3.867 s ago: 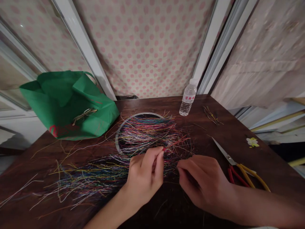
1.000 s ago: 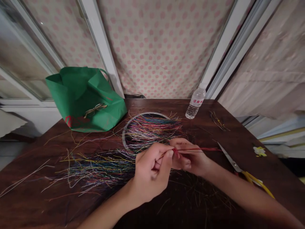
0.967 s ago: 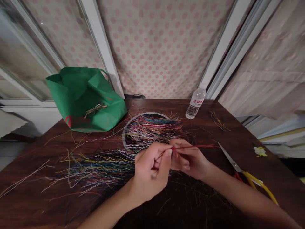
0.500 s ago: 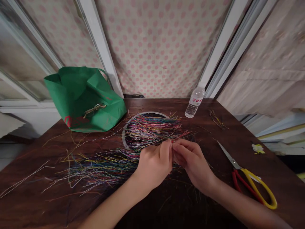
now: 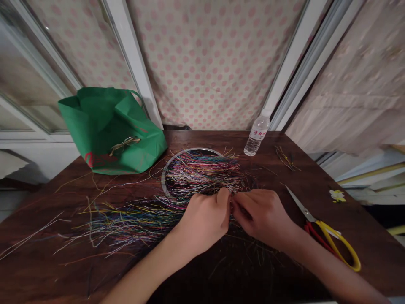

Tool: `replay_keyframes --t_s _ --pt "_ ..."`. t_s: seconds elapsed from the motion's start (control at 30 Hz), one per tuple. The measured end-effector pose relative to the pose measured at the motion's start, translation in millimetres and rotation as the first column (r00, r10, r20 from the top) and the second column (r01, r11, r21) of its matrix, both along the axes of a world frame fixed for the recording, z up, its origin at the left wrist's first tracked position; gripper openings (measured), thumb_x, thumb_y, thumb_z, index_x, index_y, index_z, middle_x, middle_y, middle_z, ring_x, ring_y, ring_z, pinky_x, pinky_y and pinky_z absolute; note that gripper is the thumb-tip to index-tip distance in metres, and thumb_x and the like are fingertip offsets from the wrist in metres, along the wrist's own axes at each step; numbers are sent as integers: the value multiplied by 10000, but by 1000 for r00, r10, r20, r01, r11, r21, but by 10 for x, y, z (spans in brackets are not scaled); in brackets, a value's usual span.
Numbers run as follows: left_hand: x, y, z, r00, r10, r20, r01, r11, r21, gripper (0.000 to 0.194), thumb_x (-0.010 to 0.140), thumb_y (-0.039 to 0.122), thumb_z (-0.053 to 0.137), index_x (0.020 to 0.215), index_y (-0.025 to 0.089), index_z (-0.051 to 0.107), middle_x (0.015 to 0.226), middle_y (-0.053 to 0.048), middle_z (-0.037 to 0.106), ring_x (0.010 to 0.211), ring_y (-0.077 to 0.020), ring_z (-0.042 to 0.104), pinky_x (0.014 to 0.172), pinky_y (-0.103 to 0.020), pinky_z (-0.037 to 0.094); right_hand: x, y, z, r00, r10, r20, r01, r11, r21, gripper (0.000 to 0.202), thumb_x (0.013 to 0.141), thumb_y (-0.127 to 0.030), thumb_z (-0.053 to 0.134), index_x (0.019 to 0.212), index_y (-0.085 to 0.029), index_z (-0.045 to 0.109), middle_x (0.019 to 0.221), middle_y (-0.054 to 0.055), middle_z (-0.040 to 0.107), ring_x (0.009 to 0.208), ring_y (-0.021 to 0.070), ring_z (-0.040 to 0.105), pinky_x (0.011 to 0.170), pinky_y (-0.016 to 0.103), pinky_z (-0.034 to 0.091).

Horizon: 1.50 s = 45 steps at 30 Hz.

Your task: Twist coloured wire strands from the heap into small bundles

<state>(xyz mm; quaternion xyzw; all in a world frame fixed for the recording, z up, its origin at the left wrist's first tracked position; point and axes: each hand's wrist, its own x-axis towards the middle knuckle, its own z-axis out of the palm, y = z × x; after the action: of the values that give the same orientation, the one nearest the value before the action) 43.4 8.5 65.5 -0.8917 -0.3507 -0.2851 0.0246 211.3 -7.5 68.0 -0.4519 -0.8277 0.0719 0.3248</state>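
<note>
My left hand (image 5: 209,213) is closed in a pinch, its fingertips meeting those of my right hand (image 5: 257,211) above the table. The right hand is also pinched shut. What lies between the fingertips is mostly hidden; it looks like thin wire. Just beyond the hands, a heap of thin multicoloured wires (image 5: 202,169) lies over a dark round tray with a pale rim (image 5: 164,181). A second bundle of coloured wires (image 5: 136,221) spreads on the table to the left, partly behind my left forearm.
Scissors (image 5: 311,218) with red and yellow handles lie at the right. A water bottle (image 5: 257,135) stands at the back, near short wire scraps (image 5: 286,159). A green bag (image 5: 104,126) sits back left. A small yellow-white piece (image 5: 337,195) lies on the dark wooden table (image 5: 373,249).
My right hand has turned so that its back faces up more, and its fingers have curled tighter. The left hand stays nearly in place. The view has shifted slightly.
</note>
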Motion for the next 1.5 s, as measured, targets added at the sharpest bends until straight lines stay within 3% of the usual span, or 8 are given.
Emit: replay_keyframes --t_s 0.1,0.23,0.53,0.73,1.0,1.13,1.37,1.5 --pt "-57 -4 106 984 -178 28 177 928 -328 137 833 99 439 723 175 469 490 57 458 399 -100 446 411 -242 281 151 43 187 956 266 128 -235 948 -216 176 778 -103 507 609 -151 521 528 -55 403 488 72 329 512 252 233" --pt "-98 5 175 914 -313 258 406 716 -568 201 837 109 475 665 185 406 511 90 291 438 -63 299 421 -216 225 238 159 331 863 474 -173 -487 690 -535 204 754 -62 509 575 -153 475 514 -82 334 465 43 302 457 183 244" --pt "-84 62 142 776 -111 620 616 341 -710 147 851 138 477 708 161 462 545 86 334 476 -59 260 412 -202 204 264 319 93 747 224 -626 -653 424 -628 182 771 -198 642 616 -124 583 510 -61 444 477 56 336 445 205 230" --pt "-68 17 169 767 -49 640 584 465 -665 156 859 157 479 704 163 491 525 95 310 450 -60 229 379 -202 176 204 309 -65 641 22 -768 -738 296 -607 223 801 -313 591 669 -170 482 504 -82 420 397 45 298 381 185 219" --pt "-103 -46 115 906 -294 304 362 911 -199 73 870 102 497 863 157 545 553 53 563 418 -72 445 420 -218 339 165 271 -61 520 -153 -840 -850 9 -527 173 781 -286 594 737 -119 583 593 0 578 464 93 543 440 205 427" --pt "-88 -56 114 948 -303 100 299 952 61 120 887 75 455 853 135 553 578 8 626 464 -116 540 461 -268 379 191 266 62 526 -176 -832 -840 46 -541 117 751 -209 646 694 -123 590 560 -11 586 450 76 523 382 158 377" --pt "-68 -40 118 948 -309 72 295 942 162 114 895 84 469 825 144 537 555 32 594 449 -103 522 433 -257 373 252 194 273 690 -61 -721 -690 244 -682 194 850 -255 564 757 -100 634 537 -18 562 400 47 428 364 159 304" --pt "-45 -68 89 954 -297 44 284 940 192 116 900 86 444 841 150 522 575 26 613 472 -109 547 458 -262 407 278 199 254 670 -105 -735 -720 154 -677 175 822 -231 568 732 -101 644 491 -26 536 377 48 401 336 160 249"
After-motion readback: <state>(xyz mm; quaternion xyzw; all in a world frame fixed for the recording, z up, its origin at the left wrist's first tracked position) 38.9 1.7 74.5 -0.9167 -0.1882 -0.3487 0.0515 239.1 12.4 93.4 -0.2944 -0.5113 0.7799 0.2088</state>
